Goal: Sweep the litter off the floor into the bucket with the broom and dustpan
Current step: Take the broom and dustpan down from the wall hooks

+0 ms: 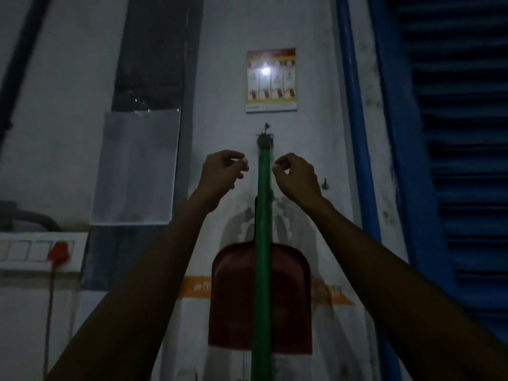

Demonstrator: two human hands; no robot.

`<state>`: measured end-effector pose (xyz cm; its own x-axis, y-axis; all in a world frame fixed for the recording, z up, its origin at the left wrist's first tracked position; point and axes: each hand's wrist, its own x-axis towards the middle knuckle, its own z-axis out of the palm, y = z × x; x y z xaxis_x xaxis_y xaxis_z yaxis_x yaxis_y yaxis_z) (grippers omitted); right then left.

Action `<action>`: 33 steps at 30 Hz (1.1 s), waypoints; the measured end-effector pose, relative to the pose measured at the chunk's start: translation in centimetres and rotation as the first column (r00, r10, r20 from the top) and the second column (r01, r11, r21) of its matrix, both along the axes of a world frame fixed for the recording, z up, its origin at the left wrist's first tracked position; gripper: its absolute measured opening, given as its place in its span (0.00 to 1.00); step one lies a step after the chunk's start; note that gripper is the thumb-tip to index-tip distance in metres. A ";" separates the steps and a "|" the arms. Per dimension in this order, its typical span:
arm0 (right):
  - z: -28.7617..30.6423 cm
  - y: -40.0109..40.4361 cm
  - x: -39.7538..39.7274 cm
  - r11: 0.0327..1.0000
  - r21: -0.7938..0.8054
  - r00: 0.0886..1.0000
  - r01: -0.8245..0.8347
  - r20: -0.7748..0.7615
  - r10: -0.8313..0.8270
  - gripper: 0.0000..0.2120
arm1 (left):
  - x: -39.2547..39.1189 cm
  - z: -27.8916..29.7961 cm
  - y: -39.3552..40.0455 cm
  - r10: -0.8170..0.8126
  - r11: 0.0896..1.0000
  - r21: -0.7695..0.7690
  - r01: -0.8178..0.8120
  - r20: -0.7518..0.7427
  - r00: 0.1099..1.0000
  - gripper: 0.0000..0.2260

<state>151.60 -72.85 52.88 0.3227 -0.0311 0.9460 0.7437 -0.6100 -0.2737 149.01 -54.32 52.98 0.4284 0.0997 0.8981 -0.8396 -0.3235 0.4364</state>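
A green broom handle [262,243] hangs straight down from a hook [265,137] on the white wall; its bristles are out of view below. Behind the handle hangs a dark red dustpan [291,303], flat against the wall. My left hand [222,174] is raised just left of the handle's top, fingers curled and apart from the handle. My right hand [295,174] is at the same height just right of it, fingers curled, holding nothing. No bucket or litter is in view.
A red and white poster [271,79] hangs above the hook. A clear sheet holder [136,169] is on the wall at left. A switch panel [35,251] with a red plug sits lower left. A blue shuttered door [453,160] fills the right. A second hook [325,184] is beside my right hand.
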 end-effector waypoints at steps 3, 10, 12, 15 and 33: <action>2.8 0.2 1.9 0.999 0.030 1.000 0.023 -0.007 -0.023 0.14 | 2.0 3.0 -0.5 0.012 1.000 0.004 -0.012 -0.068 0.998 0.05; 6.5 1.1 3.3 0.991 0.135 0.993 -0.017 -0.110 0.032 0.17 | 4.4 7.1 -1.8 0.089 0.996 0.035 -0.084 -0.162 0.983 0.14; 7.0 1.2 3.4 0.990 0.141 0.989 -0.007 -0.148 0.028 0.12 | 4.8 7.7 -2.1 0.109 0.994 0.030 -0.106 -0.166 0.980 0.09; 7.8 1.4 3.4 0.988 0.153 0.983 0.006 -0.183 0.022 0.08 | 5.1 8.5 -3.0 0.159 0.987 -0.003 -0.161 -0.156 0.975 0.06; 10.2 3.9 2.6 0.904 0.410 0.992 -0.125 0.037 0.121 0.07 | 5.1 8.9 -4.6 -0.017 0.967 -0.255 -0.003 -0.076 0.997 0.07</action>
